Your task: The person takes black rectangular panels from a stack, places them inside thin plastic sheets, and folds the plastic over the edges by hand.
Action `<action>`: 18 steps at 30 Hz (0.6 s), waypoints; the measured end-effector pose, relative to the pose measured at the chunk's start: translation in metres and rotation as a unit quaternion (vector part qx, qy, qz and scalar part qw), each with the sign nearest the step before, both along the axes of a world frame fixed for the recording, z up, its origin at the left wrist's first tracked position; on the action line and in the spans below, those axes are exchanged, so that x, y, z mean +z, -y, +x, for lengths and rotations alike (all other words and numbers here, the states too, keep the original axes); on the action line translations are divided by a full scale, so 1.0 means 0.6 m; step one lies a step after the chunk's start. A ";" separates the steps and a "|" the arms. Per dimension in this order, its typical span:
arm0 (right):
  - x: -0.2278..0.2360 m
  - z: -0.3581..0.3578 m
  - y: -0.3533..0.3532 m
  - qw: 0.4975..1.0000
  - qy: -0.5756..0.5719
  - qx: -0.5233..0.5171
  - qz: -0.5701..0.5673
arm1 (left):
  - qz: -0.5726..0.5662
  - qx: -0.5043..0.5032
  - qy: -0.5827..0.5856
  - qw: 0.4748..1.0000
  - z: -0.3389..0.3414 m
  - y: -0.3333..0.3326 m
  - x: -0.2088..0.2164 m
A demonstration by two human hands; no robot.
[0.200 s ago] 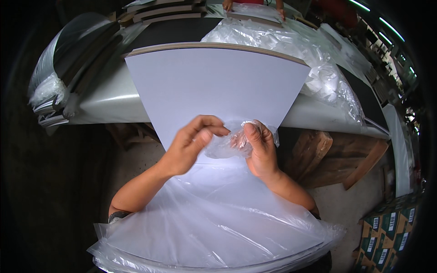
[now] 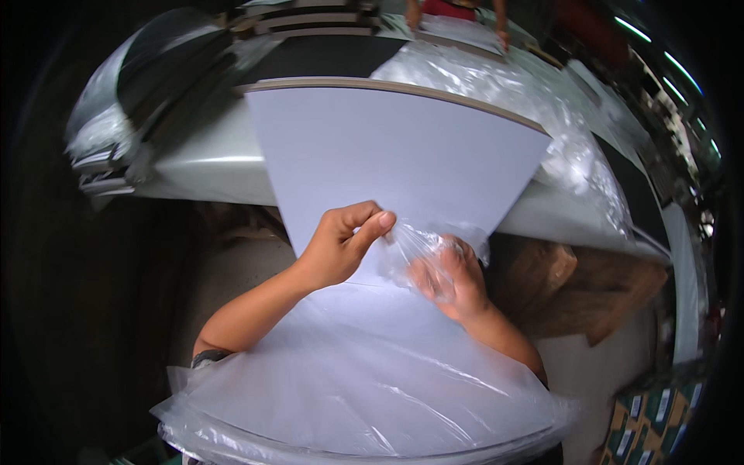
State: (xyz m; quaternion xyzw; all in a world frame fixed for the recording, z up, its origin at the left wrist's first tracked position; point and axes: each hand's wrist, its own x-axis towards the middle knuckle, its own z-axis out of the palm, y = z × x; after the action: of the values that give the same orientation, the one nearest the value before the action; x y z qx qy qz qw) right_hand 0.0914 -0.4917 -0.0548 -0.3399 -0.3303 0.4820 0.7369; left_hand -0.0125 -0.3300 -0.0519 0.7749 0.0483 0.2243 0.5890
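A large white board stack (image 2: 387, 147) leans on the table, its far edge showing several brown layers. Clear plastic sheeting (image 2: 364, 356) covers its near part, close to my body. Over the white face, my left hand (image 2: 345, 240) pinches a bunched piece of clear plastic film (image 2: 415, 248) between thumb and fingers. The film stretches across to my right hand (image 2: 457, 279), which is curled around its other end and blurred by motion. Whether this film joins the sheeting below, I cannot tell.
Crumpled clear plastic (image 2: 496, 85) lies on the table's right side. Plastic-wrapped dark boards (image 2: 163, 93) stand at the left. Another person's hand (image 2: 414, 17) shows at the far side. A wooden stand (image 2: 589, 291) and patterned cartons (image 2: 647, 422) are at the right.
My left hand has closed on the film, and the film is now drawn taut between both hands. My right hand has moved slightly down and right. The whole view has shifted a little.
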 end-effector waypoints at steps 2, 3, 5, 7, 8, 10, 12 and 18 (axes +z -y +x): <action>-0.030 0.026 0.043 0.947 0.309 0.060 -0.070 | -0.400 -0.062 0.024 0.914 0.011 -0.001 0.015; -0.036 0.023 0.048 0.977 0.213 0.011 -0.022 | -0.306 -0.138 -0.114 0.935 -0.002 0.015 0.008; -0.012 0.044 0.057 0.999 -0.017 -0.027 0.041 | -0.079 -0.308 -0.263 0.911 -0.029 0.024 -0.015; 0.037 0.075 0.069 0.993 -0.086 -0.013 0.073 | 0.009 -0.420 -0.214 0.882 -0.044 -0.003 -0.023; 0.035 0.090 0.070 0.995 -0.044 0.000 0.089 | -0.020 -0.435 -0.169 0.884 -0.058 -0.019 -0.026; 0.031 0.125 0.083 0.969 0.223 0.076 -0.069 | -0.208 -0.297 -0.012 0.932 -0.076 -0.070 -0.001; 0.031 0.135 0.094 0.878 0.405 0.082 -0.240 | -0.228 -0.221 -0.024 0.948 -0.096 -0.087 -0.017; 0.003 0.207 0.141 0.985 -0.134 -0.098 -0.052 | -0.362 -0.244 0.210 0.875 -0.137 -0.157 -0.004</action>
State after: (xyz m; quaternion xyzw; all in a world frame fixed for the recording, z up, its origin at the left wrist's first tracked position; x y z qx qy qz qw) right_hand 0.2155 -0.5766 -0.0530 -0.3410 -0.1681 0.4649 0.7996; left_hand -0.0945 -0.2356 -0.0543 0.4295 -0.1894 0.1972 0.8607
